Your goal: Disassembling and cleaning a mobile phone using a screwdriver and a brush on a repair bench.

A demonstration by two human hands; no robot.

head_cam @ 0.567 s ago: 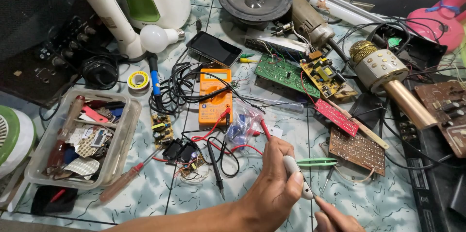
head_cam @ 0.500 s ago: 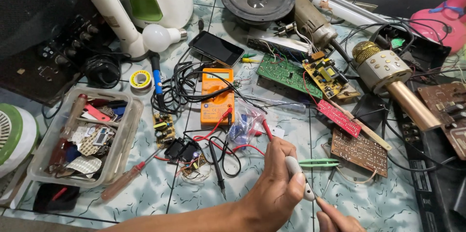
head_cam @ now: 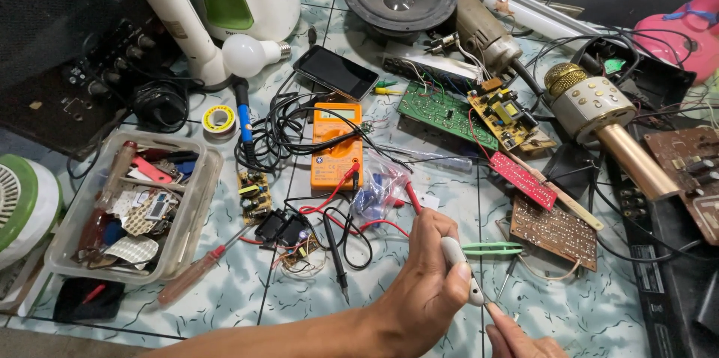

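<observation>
Fingers of the left hand [head_cam: 427,283] wrap a slim white pen-shaped tool [head_cam: 460,272] near the bottom edge of the head view, low on the marbled green tabletop [head_cam: 225,305], with its lower tip angled down toward the right hand [head_cam: 524,339]. The left grasp is firm: thumb and forefinger pinch the barrel about midway while the other fingers curl beneath. Only the top of the right hand shows at the frame edge; a fingertip meets the tool's lower end, and whether it clenches anything cannot be told. Judging by its slender plastic look, the tool is probably light and stiff, smooth enough to twist in the fingers, so a pencil-style pinch near the working end likely gives the best control, and the fine tip seems the part most easily bent or damaged. Just beside the left hand lie green tweezers [head_cam: 490,249], a brown perforated circuit board [head_cam: 554,231] and a red test lead [head_cam: 374,223] running to an orange multimeter [head_cam: 337,144]. Farther left sit a clear plastic tray [head_cam: 198,212] of small parts and a red-handled screwdriver [head_cam: 191,275].
</observation>
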